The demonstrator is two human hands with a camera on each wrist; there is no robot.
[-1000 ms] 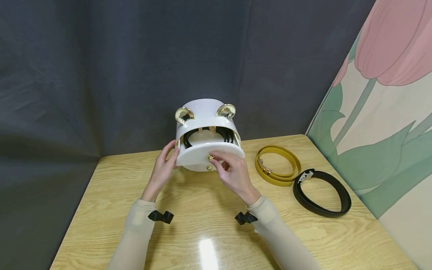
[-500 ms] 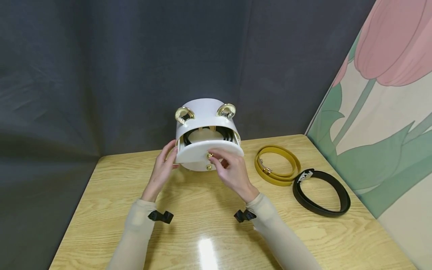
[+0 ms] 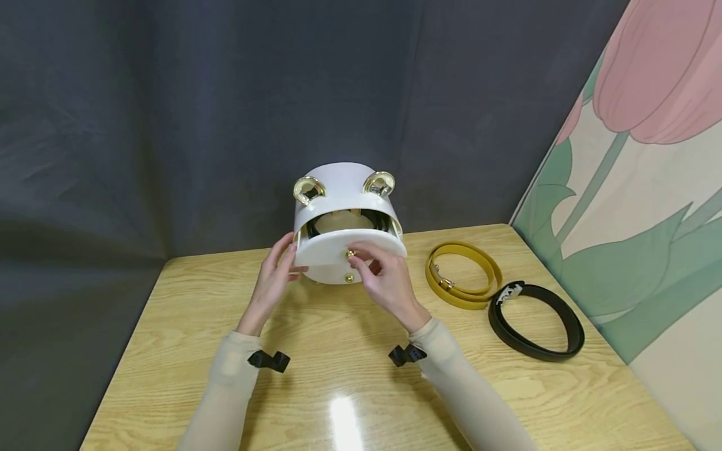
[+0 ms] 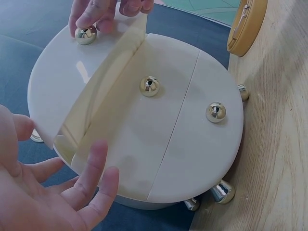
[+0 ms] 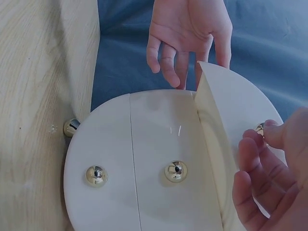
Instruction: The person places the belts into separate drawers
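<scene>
A white rounded box (image 3: 338, 181) with gold ear shapes stands at the back of the table. Its top drawer (image 3: 316, 249) is partly pulled out, and a coiled black belt (image 3: 382, 220) shows inside. My right hand (image 3: 389, 285) pinches the gold knob (image 4: 85, 35) of that drawer between thumb and fingers. At the box's left side is my left hand (image 3: 269, 285), fingers spread and loosely straight, close to the drawer's edge. Whether it touches there is hard to tell. Below, the lower drawers, with gold knobs (image 5: 96, 176), sit flush.
A coiled mustard-yellow belt (image 3: 465, 299) lies on the wooden table (image 3: 316, 376) to the right of the box. Nearer the right edge lies a coiled black belt (image 3: 574, 322) with a silver buckle. A dark curtain (image 3: 271, 94) hangs right behind the box.
The top drawer has slid a little further into the box, with my right hand moving along on its knob. Less of the inside shows. My left hand has stayed at the left side.
</scene>
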